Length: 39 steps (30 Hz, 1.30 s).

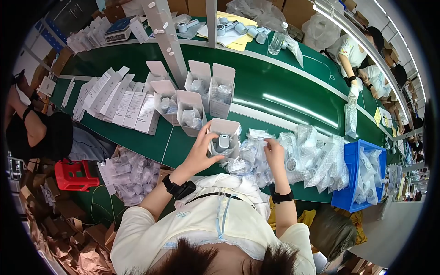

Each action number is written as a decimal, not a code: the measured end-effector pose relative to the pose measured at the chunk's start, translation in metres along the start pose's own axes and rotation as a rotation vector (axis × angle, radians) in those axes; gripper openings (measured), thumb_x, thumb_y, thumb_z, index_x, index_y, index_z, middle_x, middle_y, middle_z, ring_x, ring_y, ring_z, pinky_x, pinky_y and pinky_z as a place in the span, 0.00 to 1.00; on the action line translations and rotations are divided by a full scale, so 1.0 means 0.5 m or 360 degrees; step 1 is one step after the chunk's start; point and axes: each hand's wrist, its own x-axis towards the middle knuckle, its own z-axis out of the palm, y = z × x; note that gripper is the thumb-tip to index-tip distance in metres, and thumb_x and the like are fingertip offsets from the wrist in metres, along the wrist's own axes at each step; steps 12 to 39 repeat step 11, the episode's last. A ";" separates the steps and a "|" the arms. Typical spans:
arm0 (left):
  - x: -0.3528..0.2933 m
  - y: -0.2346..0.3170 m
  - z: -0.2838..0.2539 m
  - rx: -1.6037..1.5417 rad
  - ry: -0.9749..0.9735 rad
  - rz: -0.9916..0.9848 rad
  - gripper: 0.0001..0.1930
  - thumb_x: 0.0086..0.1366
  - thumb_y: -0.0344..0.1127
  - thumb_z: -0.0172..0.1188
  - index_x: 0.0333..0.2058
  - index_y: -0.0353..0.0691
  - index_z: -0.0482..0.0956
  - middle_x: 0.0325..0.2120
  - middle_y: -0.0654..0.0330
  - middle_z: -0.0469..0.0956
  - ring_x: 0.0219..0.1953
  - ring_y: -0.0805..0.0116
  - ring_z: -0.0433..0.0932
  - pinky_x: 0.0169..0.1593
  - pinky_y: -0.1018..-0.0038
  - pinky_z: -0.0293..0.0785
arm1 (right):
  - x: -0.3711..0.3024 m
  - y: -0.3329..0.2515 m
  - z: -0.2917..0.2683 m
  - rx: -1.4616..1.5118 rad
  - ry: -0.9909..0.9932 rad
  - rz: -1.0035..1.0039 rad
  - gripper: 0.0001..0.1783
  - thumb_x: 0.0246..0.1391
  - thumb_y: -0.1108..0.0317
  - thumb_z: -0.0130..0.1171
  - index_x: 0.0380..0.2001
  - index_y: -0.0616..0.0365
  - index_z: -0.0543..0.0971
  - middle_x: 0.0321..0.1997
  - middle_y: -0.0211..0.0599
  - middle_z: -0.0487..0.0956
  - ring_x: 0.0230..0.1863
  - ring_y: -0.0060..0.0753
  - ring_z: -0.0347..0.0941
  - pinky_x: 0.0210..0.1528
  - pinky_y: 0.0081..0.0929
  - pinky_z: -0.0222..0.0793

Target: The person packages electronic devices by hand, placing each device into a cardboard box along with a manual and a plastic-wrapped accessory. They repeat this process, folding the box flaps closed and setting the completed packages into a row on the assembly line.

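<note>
My left hand point(200, 149) grips the left side of an upright white carton point(233, 150), its flap raised at the back. Inside the carton stands a grey-blue device point(223, 142) with a rounded, white-rimmed end facing up. To the right, my right hand point(275, 155) hovers at a pile of clear plastic-bagged parts point(251, 153), its fingers bent and a little apart, with nothing visible between them. Behind my left hand, a filled open carton point(190, 107) stands among several others, each with clear-wrapped items inside.
Flat folded cartons point(133, 107) lie to the left. Bubble-wrapped packets point(302, 158) stretch right toward a blue bin point(350, 183). A grey post point(167, 41) rises behind the cartons. A red stool point(75, 176) stands at the left; a co-worker's arm point(348, 71) reaches in far right.
</note>
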 end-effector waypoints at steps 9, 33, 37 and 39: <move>0.029 -0.003 -0.008 0.0129 0.0057 -0.0319 0.08 0.42 0.29 0.65 0.24 0.37 0.77 0.47 0.50 0.64 0.46 0.56 0.68 0.44 0.73 0.68 | -0.001 -0.218 -0.112 0.1443 0.0612 -0.0399 0.12 0.49 0.84 0.48 0.37 0.61 0.73 0.32 0.34 0.70 0.32 0.21 0.68 0.31 0.11 0.62; 0.044 0.000 -0.014 0.0062 -0.0001 -0.0495 0.07 0.42 0.28 0.64 0.24 0.37 0.78 0.47 0.51 0.64 0.45 0.57 0.69 0.47 0.71 0.65 | -0.003 -0.241 -0.081 0.1375 0.0256 -0.0768 0.10 0.52 0.75 0.51 0.40 0.60 0.71 0.36 0.35 0.69 0.36 0.28 0.67 0.38 0.14 0.62; 0.044 0.000 -0.014 0.0062 -0.0001 -0.0495 0.07 0.42 0.28 0.64 0.24 0.37 0.78 0.47 0.51 0.64 0.45 0.57 0.69 0.47 0.71 0.65 | -0.003 -0.241 -0.081 0.1375 0.0256 -0.0768 0.10 0.52 0.75 0.51 0.40 0.60 0.71 0.36 0.35 0.69 0.36 0.28 0.67 0.38 0.14 0.62; 0.044 0.000 -0.014 0.0062 -0.0001 -0.0495 0.07 0.42 0.28 0.64 0.24 0.37 0.78 0.47 0.51 0.64 0.45 0.57 0.69 0.47 0.71 0.65 | -0.003 -0.241 -0.081 0.1375 0.0256 -0.0768 0.10 0.52 0.75 0.51 0.40 0.60 0.71 0.36 0.35 0.69 0.36 0.28 0.67 0.38 0.14 0.62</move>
